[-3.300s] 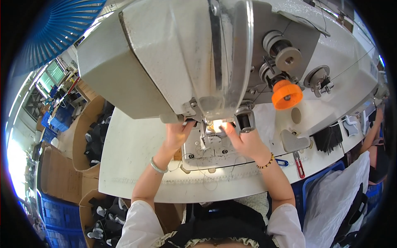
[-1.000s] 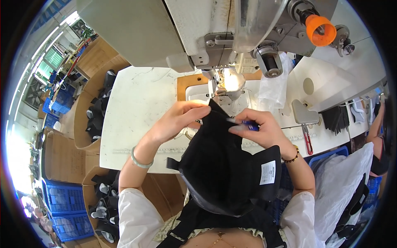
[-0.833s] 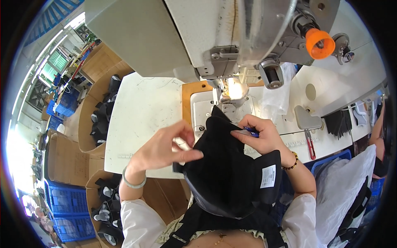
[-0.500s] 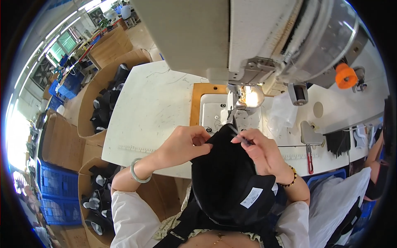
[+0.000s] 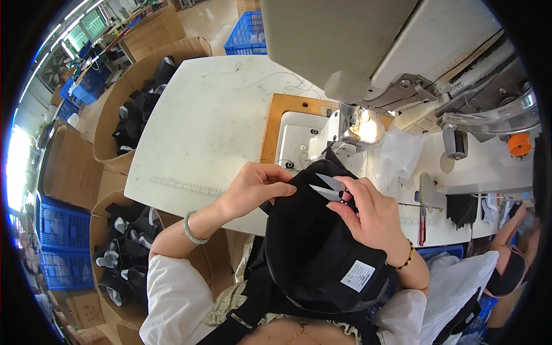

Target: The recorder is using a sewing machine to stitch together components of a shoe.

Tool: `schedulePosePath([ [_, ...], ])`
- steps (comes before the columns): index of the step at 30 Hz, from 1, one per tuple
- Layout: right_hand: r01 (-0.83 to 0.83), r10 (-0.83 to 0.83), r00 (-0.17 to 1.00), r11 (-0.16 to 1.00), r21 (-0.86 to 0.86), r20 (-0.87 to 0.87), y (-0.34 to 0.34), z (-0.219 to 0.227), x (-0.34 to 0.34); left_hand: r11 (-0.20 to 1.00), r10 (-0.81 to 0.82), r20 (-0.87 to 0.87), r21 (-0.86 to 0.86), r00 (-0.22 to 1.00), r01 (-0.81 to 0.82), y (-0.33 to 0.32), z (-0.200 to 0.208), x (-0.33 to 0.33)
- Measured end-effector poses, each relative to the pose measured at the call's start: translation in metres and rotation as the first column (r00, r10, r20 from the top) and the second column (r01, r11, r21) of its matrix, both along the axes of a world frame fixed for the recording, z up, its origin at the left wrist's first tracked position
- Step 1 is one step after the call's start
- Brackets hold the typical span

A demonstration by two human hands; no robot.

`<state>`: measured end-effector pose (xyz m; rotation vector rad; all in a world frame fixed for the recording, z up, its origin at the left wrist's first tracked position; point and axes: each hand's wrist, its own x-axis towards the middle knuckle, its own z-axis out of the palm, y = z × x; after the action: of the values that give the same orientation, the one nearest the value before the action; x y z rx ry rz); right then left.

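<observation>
A black fabric piece, rounded like a cap and bearing a white label, lies in front of me at the table's near edge. My left hand pinches its upper left edge between thumb and fingers. Thread snips are in my right hand; their two blades stand apart over the black fabric and point left toward my left fingertips. The fabric's far tip reaches close to the presser foot of the sewing machine. Whether it lies under the foot I cannot tell.
Cardboard boxes of black and grey pieces stand on the left, beside blue crates. On the white table are loose threads and a ruler strip. Clear plastic and a red-handled tool lie right. Another person is at far right.
The view has shifted, so the machine appears farther right. The snips have swung from the fabric's far tip to point left, with their blades now plainly apart. My left hand keeps its pinch.
</observation>
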<state>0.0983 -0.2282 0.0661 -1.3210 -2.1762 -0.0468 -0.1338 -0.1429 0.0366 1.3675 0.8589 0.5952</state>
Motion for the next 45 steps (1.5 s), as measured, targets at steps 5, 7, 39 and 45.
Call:
schedulePosePath([
  [5, -0.02, 0.02, 0.998, 1.0, 0.011, 0.053, 0.004, -0.002, -0.003, 0.999, -0.022, 0.101, -0.028, 0.995, 0.025, -0.005, -0.006, -0.002],
  [7, -0.079, 0.073, 0.992, 0.995, 0.06, 0.102, 0.007, -0.002, -0.006, 0.999, -0.034, 0.099, -0.03, 0.995, 0.037, -0.007, -0.005, -0.005],
  [39, -0.045, 0.045, 0.99, 0.999, -0.002, -0.133, 0.017, -0.015, -0.009, 0.987, -0.14, 0.2, -0.05, 0.97, 0.153, 0.001, -0.013, -0.009],
  [45, -0.018, 0.007, 0.985, 0.998, -0.061, -0.172, 0.012, -0.015, -0.007, 0.991, -0.121, 0.192, -0.037, 0.974, 0.131, -0.001, -0.015, -0.011],
])
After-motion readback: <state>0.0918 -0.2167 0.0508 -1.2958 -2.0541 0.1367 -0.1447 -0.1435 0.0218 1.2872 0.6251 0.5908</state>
